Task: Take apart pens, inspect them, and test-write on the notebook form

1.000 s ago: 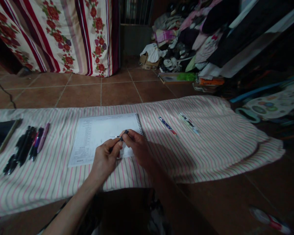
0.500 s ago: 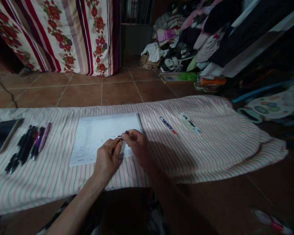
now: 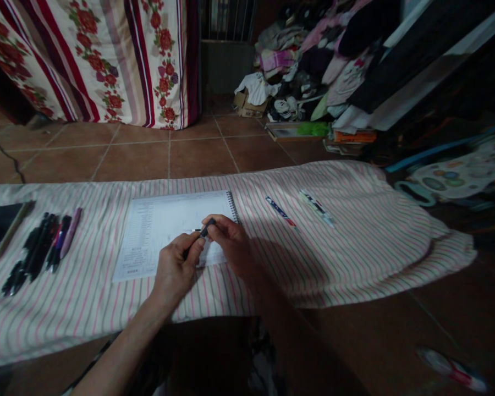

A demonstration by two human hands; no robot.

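Observation:
My left hand [image 3: 178, 259] is closed round a dark pen [image 3: 185, 254] above the open notebook. My right hand [image 3: 227, 237] pinches a black cylindrical piece [image 3: 208, 226] at the upper end of that pen. Whether the piece is joined to the pen or apart from it, I cannot tell. A thin refill-like stick [image 3: 193, 230], clear at one end and black at the other, points left just beyond my left fingers; I cannot tell if it is held or lies on the page. Under both hands, the spiral notebook [image 3: 142, 236] shows a printed page.
On the striped cloth [image 3: 355, 247] to the right lie a blue-and-red pen [image 3: 280, 212] and a white patterned pen [image 3: 317, 208]. Several pens [image 3: 41, 247] are grouped at left beside a phone [image 3: 2, 228]. Clothes [image 3: 297, 66] are heaped on the floor behind.
More of the black piece shows between my right fingers, which have shifted slightly. My left hand keeps its hold. The whole view has moved a little.

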